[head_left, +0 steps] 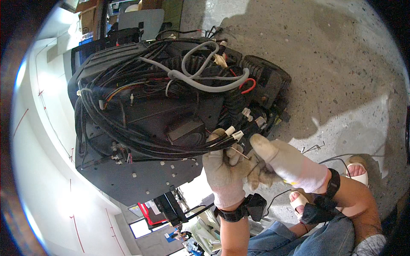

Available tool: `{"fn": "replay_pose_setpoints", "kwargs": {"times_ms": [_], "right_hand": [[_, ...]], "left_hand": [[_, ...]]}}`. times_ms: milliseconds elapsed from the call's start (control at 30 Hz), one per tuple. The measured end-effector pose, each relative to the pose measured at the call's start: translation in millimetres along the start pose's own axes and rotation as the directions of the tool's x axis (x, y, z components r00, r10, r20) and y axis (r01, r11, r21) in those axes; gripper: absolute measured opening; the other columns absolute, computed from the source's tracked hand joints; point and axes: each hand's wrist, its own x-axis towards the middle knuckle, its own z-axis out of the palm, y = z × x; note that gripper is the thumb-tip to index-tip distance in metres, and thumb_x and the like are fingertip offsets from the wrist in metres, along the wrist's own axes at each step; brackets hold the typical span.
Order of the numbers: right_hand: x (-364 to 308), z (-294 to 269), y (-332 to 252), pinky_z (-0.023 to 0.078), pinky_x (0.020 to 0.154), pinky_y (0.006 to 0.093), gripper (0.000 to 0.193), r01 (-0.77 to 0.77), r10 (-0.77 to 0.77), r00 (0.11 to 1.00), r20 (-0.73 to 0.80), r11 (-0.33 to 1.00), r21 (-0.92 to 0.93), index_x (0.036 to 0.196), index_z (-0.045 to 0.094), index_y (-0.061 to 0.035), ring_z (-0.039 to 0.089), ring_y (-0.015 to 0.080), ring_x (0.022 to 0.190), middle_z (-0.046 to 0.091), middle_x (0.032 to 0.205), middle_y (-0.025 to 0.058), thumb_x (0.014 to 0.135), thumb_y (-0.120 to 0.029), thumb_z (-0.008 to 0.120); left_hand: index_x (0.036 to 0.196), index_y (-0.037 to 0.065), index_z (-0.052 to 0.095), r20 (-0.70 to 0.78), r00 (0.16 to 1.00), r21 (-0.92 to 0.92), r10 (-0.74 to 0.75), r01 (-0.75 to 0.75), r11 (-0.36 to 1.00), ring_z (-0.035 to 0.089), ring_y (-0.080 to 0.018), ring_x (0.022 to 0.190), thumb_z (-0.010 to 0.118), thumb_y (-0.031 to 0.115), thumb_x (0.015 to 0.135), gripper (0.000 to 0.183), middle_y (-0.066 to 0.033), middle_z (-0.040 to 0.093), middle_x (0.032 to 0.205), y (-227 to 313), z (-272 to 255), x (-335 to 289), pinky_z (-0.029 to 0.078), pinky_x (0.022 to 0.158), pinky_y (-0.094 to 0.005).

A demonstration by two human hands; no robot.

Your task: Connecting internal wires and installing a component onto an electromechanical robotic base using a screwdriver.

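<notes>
Several cables (pixel 183 150) run across the machine (pixel 124 175) into the left hand (pixel 223 168), which is curled around them near white tags (pixel 237 135), while the right hand (pixel 294 165) bends just beside it, its grip impossible to tell.

The head-worn fisheye view looks down from close above long, bundled black cables (pixel 175 150), with speckled grey floor (pixel 324 72) beyond.

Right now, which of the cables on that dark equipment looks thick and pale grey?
The pale grey cable bending round beside the red wire loop. Its lighter colour sets it apart from the thinner black cables running to the gloved left hand.
</notes>
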Motion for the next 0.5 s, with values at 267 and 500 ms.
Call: {"fn": "replay_pose_setpoints", "kwargs": {"times_ms": [267,500], "right_hand": [[1,6,13,0.037,0.041,0.0253,0.031,0.039,-0.038,0.999,0.009,0.993,-0.113,0.070,0.058,-0.0088,0.050,0.0140,0.044,0.058,0.057,0.0048,0.083,-0.036,0.053],[4,-1,17,0.041,0.044,0.0283,0.033,0.392,-0.629,0.765,0.137,0.286,-0.874,0.079,0.061,-0.0064,0.057,0.0195,0.051,0.059,0.059,0.0081,0.084,-0.037,0.049]], "left_hand": [[0.095,-0.001,0.053,-0.033,0.997,-0.093,-0.071,0.068,0.993,0.047,-0.0091,0.053,0.058,0.018,0.082,0.024,-0.0085,0.057,0.075,-1,-1,2,0.036,0.043,-0.0183],[0.097,0.002,0.057,0.124,0.989,-0.196,-0.087,0.110,0.975,0.050,-0.0143,0.062,0.052,0.015,0.086,0.018,-0.0063,0.059,0.079,4,-5,3,0.046,0.061,-0.0262]]}}
